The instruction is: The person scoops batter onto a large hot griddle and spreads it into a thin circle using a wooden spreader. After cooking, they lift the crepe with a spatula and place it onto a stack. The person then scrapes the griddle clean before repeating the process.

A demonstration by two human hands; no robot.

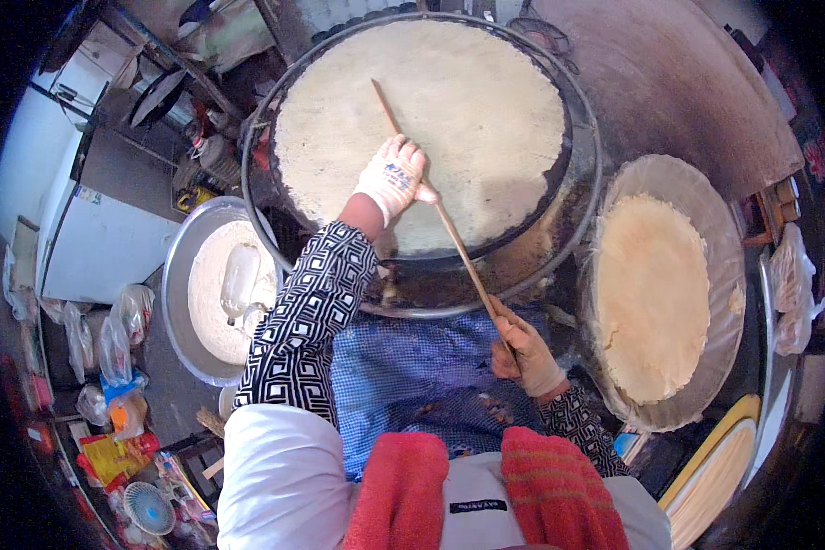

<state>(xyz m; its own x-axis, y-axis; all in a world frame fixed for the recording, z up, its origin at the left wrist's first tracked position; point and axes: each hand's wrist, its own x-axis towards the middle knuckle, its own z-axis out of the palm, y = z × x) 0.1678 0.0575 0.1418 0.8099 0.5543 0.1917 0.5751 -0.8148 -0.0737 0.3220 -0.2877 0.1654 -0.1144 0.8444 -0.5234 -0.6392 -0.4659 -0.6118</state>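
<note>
A large round griddle [266,156] carries a thin pale sheet of batter or flatbread [486,101] that covers most of its surface. Over it slants a long, thin wooden stick [458,240], its far end above the sheet and its near end by my apron. My left hand [394,179], in a white knit glove, is closed around the stick over the griddle's middle. Closer to my body, my right hand [527,353], also gloved, grips the stick near its lower end. Whether the stick touches the sheet, I cannot tell.
Left of the griddle stands a metal basin [176,302] of pale batter or flour with a clear scoop in it. On the right, a round flatbread [655,302] lies on a plastic-covered tray [724,266]. Plastic bags [124,330] and packets crowd the far left.
</note>
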